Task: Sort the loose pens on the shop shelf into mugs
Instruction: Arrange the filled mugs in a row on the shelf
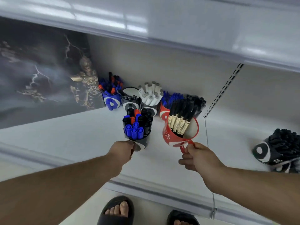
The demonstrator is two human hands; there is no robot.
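Red mug (176,135) of black-capped pens, handle pinched by right hand (201,157); grey mug (140,142), mixed pens, gripped by left hand (122,151). Step: placing filled mugs mid-shelf (73,138). Next: slide toward rear row.

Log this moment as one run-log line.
left hand: holds grey mug of mixed pens | right hand: grips red mug by handle | shelf: mugs behind

A glossy red mug (174,137) holds matt cream-barrelled pens (178,123) on a smooth, satin white shelf (81,135), beside a glossy dark mug (142,143) of shiny plastic-capped markers (137,124); glossy printed poster (40,75) behind.
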